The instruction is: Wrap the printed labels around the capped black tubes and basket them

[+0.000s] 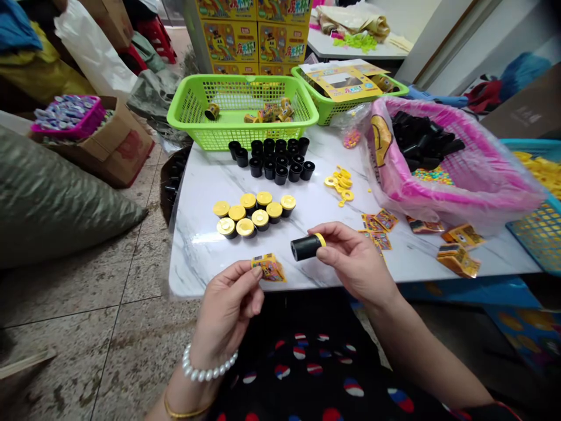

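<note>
Between thumb and fingers, my left hand [232, 301] pinches a small printed yellow-orange wrapper sleeve [269, 268] above the table's front edge. My right hand [357, 263] grips a black plastic cup [305, 248] by its yellow-lidded end, the cup lying sideways and pointing left toward the sleeve. The two things are apart. Beyond them stand several black cups with yellow lids [244, 227]. Farther back are several black cups [281, 174] without yellow tops. Yellow ring-shaped plastic pieces [344, 182] lie to the right of these. Flat printed sleeves [380, 240] are beside my right hand.
At the back of the marbled white table [197, 257] sits a green basket [243, 130] with some wrapped cups. On the right, a pink plastic-lined basket [477, 199] holds black parts and coloured beads. A blue basket [532, 240] of yellow pieces stands beyond it. Printed cartons [258, 41] are stacked behind.
</note>
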Demonstrator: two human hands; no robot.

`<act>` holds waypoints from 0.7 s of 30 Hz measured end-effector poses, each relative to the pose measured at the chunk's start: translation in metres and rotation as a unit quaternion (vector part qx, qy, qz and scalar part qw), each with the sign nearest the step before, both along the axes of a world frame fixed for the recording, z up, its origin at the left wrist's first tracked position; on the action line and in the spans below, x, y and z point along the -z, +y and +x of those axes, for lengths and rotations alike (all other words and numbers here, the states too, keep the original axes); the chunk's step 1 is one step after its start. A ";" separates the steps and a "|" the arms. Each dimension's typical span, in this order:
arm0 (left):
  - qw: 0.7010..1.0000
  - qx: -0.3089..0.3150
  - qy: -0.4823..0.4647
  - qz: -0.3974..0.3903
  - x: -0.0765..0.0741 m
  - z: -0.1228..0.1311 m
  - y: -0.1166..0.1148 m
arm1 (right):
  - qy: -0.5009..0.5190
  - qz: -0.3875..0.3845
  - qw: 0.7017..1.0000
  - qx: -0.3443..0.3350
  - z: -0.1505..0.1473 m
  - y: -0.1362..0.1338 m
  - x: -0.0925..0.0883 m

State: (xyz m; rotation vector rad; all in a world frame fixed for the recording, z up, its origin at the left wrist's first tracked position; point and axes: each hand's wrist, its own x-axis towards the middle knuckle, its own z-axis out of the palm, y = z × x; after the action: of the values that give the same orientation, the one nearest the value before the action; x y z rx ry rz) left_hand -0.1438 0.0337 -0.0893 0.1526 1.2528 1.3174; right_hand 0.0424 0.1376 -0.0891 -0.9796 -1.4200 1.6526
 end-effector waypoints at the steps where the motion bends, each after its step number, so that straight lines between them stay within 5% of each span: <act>1: 1.000 0.004 -0.007 0.003 0.000 0.001 0.000 | 0.033 -0.037 0.999 -0.005 -0.002 -0.004 0.000; 5: 0.999 0.022 -0.041 0.012 -0.001 0.004 0.003 | 0.079 -0.102 0.991 -0.038 -0.013 -0.014 0.003; 12: 0.998 0.016 -0.059 0.030 -0.001 0.008 0.003 | 0.025 -0.043 0.998 0.024 -0.010 -0.020 -0.006; 21: 0.997 0.018 -0.074 0.031 0.000 0.009 0.007 | 0.076 -0.089 0.993 -0.028 -0.015 -0.023 -0.010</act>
State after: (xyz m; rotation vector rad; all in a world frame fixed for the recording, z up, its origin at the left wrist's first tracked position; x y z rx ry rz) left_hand -0.1346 0.0408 -0.0888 0.1181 1.0801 1.3119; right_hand 0.0277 0.1147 -0.0795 -0.8969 -1.2261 1.8776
